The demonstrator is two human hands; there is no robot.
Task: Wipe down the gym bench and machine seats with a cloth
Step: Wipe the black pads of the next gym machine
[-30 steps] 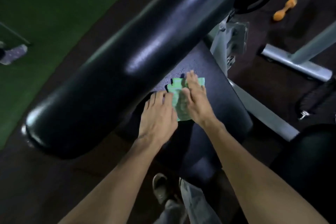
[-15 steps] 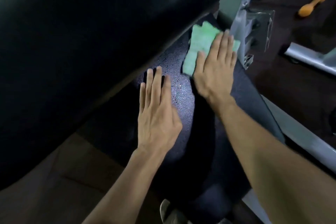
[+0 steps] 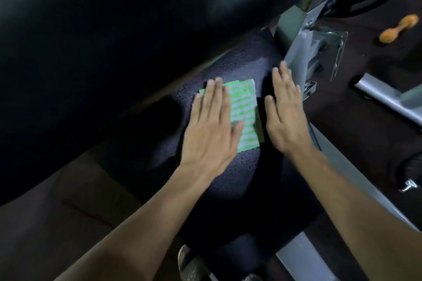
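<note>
A folded green-and-white striped cloth lies on the black textured machine seat. My left hand presses flat on the cloth's left half, fingers together and pointing away from me. Just to the right, my right hand rests flat on the bare seat with nothing under it, its fingertips near the grey metal frame post. A narrow strip of seat separates the right hand from the cloth.
A large black padded roller overhangs the seat's left and far side. An orange dumbbell and a grey frame bar lie on the dark floor at right. My shoe shows below the seat.
The cloth was under my right hand at the seat's far edge; it now sits nearer and more to the left under my left hand. My right hand has come off it.
</note>
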